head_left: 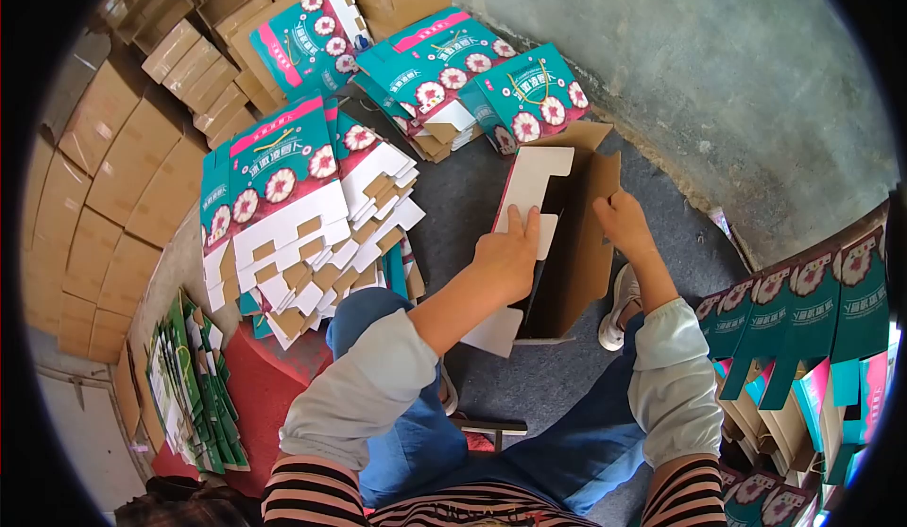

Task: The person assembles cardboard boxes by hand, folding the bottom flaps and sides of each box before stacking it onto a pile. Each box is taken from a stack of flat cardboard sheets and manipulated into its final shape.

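Note:
An open cardboard box, brown inside with white end flaps, stands upright on the dark floor between my legs. My left hand holds its left side, with fingertips on a white flap; its other fingers are partly hidden. My right hand has its fingers curled and closed on the upper edge of the brown right-hand wall. Another white flap sticks out at the near end. Just beyond the box is a teal gift box with a gold cord handle.
Stacks of flattened teal boxes lie to the left, beside a pile of green packaging on a red surface. Brown cartons line the left wall. More teal boxes stand at the right. A grey wall rises behind.

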{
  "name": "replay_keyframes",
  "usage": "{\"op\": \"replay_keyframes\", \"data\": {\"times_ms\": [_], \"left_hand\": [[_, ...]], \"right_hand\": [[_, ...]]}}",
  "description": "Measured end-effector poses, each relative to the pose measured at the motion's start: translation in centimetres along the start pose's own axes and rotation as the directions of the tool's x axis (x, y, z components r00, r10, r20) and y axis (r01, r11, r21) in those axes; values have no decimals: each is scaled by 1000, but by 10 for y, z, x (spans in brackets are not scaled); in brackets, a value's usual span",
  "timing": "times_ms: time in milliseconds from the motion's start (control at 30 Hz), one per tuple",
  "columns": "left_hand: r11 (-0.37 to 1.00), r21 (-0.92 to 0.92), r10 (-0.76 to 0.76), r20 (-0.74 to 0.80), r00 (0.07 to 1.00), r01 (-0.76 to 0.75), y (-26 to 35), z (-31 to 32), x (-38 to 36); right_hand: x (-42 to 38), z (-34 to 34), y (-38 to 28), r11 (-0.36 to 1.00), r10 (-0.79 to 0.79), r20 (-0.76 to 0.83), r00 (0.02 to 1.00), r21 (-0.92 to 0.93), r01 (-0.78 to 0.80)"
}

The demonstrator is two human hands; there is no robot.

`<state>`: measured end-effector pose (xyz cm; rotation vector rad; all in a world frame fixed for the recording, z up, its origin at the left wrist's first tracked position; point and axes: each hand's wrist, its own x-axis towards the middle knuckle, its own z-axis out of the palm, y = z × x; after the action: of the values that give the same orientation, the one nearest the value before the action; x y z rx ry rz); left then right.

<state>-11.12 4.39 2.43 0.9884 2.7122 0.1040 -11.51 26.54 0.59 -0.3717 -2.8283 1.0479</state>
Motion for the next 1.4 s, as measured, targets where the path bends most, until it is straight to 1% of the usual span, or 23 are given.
{"op": "replay_keyframes", "data": {"times_ms": [100, 133, 167, 200, 267, 300, 333, 367, 400, 500, 533, 633, 667, 700, 800, 867, 967, 1000, 1067, 1167, 1200, 1267, 1400], "left_hand": [[1000, 7, 4, 17, 1000, -4, -1, 1, 16], [1000, 2, 5, 17, 1000, -5, -2, 3, 18], [1000, -12, 4, 27, 1000, -3, -1, 5, 21], [1000, -26, 2, 36, 999, -2, 1, 4, 23], [999, -53, -1, 60, 998, 4, 3, -1, 25], [997, -73, 5, 49, 999, -1, 2, 2, 27], [996, -91, 8, 33, 999, -5, 0, 4, 30], [995, -104, 12, 20, 1000, -10, -2, 7, 30], [996, -94, 1, 33, 999, 2, -4, 7, 30], [998, -58, -16, 54, 998, 19, -4, 6, 33], [999, -39, -18, 58, 998, 20, -3, 6, 33], [999, 16, -38, 67, 997, 37, -3, 8, 31], [999, 30, -46, 65, 997, 44, -1, 10, 31], [998, 44, -49, 61, 997, 47, 2, 12, 31], [999, 40, 3, -106, 994, 1, 3, 33, 34], [997, 71, 58, -280, 958, -40, -3, 54, 38], [994, 59, 109, -450, 886, -92, -10, 61, 33], [993, 46, 115, -495, 861, -106, -13, 62, 30], [994, 22, 107, -515, 850, -111, -15, 63, 26], [981, -103, 89, -517, 852, -165, -19, 57, 11], [969, -158, 86, -512, 854, -192, -21, 54, 6], [969, -149, 98, -504, 858, -199, -24, 57, -2], [959, -164, 124, -489, 863, -231, -22, 63, -23]], "right_hand": [[10, 6, 8, 991, 17, 13, 1000, 133, -18], [8, 8, 4, 991, -133, -210, 969, -6, 135], [2, 11, 0, 952, -302, -397, 867, -171, 253], [-7, 8, -17, 878, -473, -532, 702, -350, 326], [-42, -18, -73, 807, -591, -444, 674, -337, 485], [-61, -23, -86, 810, -579, -211, 788, -255, 528], [-76, -25, -92, 819, -550, 40, 834, -166, 549], [-88, -22, -94, 809, -525, 249, 814, -152, 568], [-97, -20, -95, 802, -479, 441, 759, -134, 583], [-104, -20, -87, 783, -503, 628, 594, 40, 621], [-107, -25, -92, 844, -435, 722, 538, 119, 523], [-124, -15, -82, 738, -577, 696, 428, 219, 639], [-128, -10, -77, 776, -535, 720, 442, 213, 593], [-128, -13, -78, 772, -528, 731, 433, 201, 603], [-123, -26, -80, 775, -511, 746, 428, 184, 605], [-119, -29, -78, 797, -512, 734, 447, 213, 565], [-117, -17, -66, 836, -478, 649, 592, 129, 534], [-120, -13, -65, 829, -486, 579, 655, 69, 555], [-127, -3, -65, 816, -505, 417, 755, -55, 576], [-126, 23, -57, 815, -434, 211, 876, -323, 482], [-124, 30, -53, 780, -460, 181, 869, -386, 493], [-117, 41, -45, 701, -511, 124, 850, -512, 496], [-110, 49, -43, 634, -465, 197, 863, -607, 479]]}}
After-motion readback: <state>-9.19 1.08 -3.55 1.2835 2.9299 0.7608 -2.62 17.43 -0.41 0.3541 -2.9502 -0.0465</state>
